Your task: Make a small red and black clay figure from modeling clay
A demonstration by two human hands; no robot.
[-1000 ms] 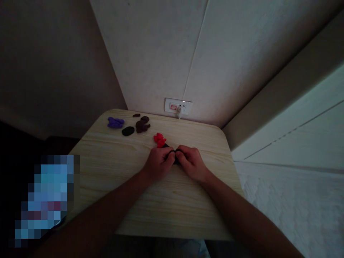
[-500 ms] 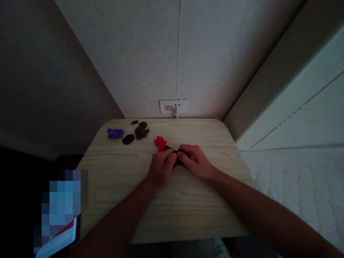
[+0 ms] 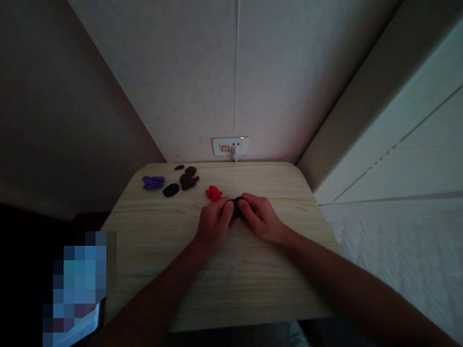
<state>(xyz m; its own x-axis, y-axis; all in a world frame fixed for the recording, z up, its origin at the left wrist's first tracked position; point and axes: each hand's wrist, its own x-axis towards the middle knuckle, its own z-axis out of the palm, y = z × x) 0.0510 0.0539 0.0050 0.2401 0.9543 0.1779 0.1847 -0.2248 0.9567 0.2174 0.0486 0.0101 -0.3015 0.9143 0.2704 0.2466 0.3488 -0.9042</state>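
Left hand: closed on the left side of the black piece, my thumb on top and my fingers curled around and under.
Right hand: closed on the right side of the same piece, thumb on top, facing my left hand across a narrow gap.
Black piece: held between my two hands, about midway between the left and right edges of the tabletop, nearer the far edge than the near one. Contact with the surface cannot be told; my fingers hide the underside.
Red piece: knobbly, just beyond my left hand toward the far edge. I cannot tell whether it touches my fingers.
Brown lump: irregular, left of the red piece, toward the far edge. A smaller brown lump sits just behind it.
Brown sliver: behind and to the left of the lumps, close to the far edge.
Black oval: flat, lying between the brown lump and the purple piece, slightly nearer to me.
Purple piece: leftmost of the group, near the far left corner.
Socket plate: on the wall above the far edge, with a white plug inserted.
Lit screen: beside the left edge toward the near left corner, mostly pixelated.
White quilted surface: beyond the right edge.
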